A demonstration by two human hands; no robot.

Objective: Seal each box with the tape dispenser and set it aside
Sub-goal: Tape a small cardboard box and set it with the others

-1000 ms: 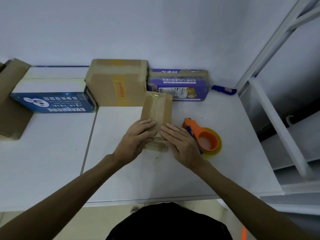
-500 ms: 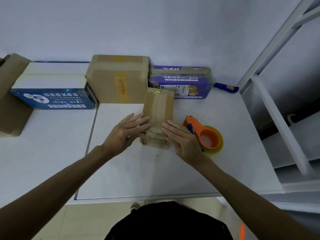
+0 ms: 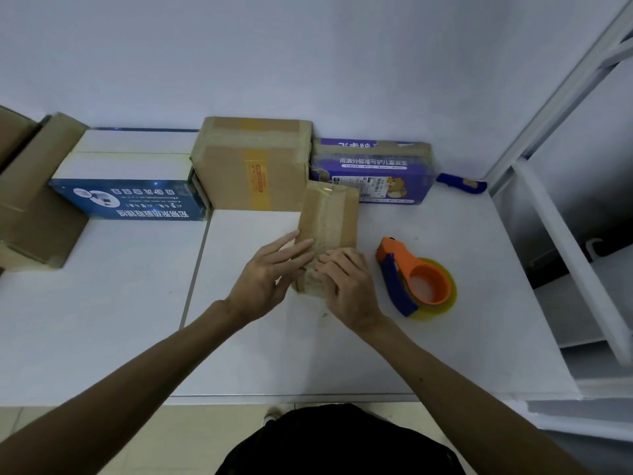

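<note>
A small narrow brown cardboard box [image 3: 330, 221] with glossy tape along its top lies on the white table, its long side pointing away from me. My left hand [image 3: 270, 275] lies against the box's left side with straight fingers. My right hand [image 3: 346, 286] presses flat on the box's near end, covering it. An orange and blue tape dispenser [image 3: 416, 277] with a yellowish roll rests on the table just right of my right hand, untouched.
A larger brown box [image 3: 253, 166] stands behind, flanked by a blue-and-white box [image 3: 130, 186] on the left and a purple box [image 3: 373, 173] on the right. Brown cardboard [image 3: 34, 200] sits far left. A blue tool [image 3: 460, 183] lies by a white frame [image 3: 565, 262].
My left hand slid from the box's top to its left side. My right hand stayed pressing on the near end. The dispenser did not move.
</note>
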